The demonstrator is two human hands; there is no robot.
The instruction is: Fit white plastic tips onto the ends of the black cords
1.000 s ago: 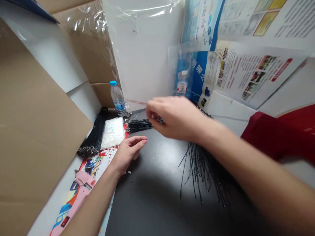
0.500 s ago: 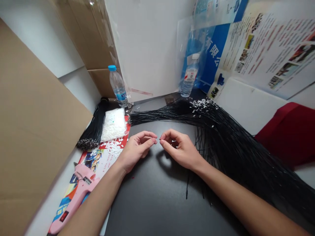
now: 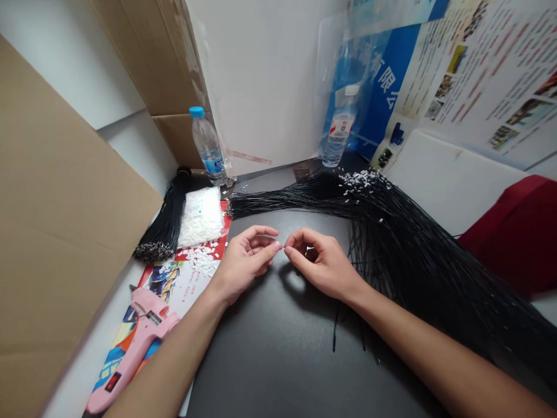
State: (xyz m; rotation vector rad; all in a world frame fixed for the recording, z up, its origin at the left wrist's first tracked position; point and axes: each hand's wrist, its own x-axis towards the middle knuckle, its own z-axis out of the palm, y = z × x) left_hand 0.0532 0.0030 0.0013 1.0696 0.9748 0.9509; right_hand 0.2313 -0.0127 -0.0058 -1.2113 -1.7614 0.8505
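Just above the table's middle, my left hand (image 3: 246, 255) has a small white connector housing (image 3: 277, 244) at the tip of its thumb. The index finger is raised a little off it. My right hand (image 3: 319, 258) faces it, thumb and forefinger pinched on a thin black wire whose dark tip pokes out toward the housing. Most of that wire is hidden by the hand. The two hands' fingertips are almost touching. At right, a thick bundle of black wires (image 3: 418, 261) runs past my right forearm, with small white housings (image 3: 363, 181) on its far end.
At left lie a bag of white pieces (image 3: 201, 216), loose housings (image 3: 202, 258), a bundle of black wires (image 3: 163, 220) and a pink glue gun (image 3: 141, 342). Two water bottles, one blue-capped (image 3: 209, 148) and one white-capped (image 3: 342, 128), stand behind. Cardboard (image 3: 65, 232) walls the left side.
My left index finger has lifted from the thumb, and the white housing now shows there. The wire tip shows at my right fingertips. The view has shifted slightly.
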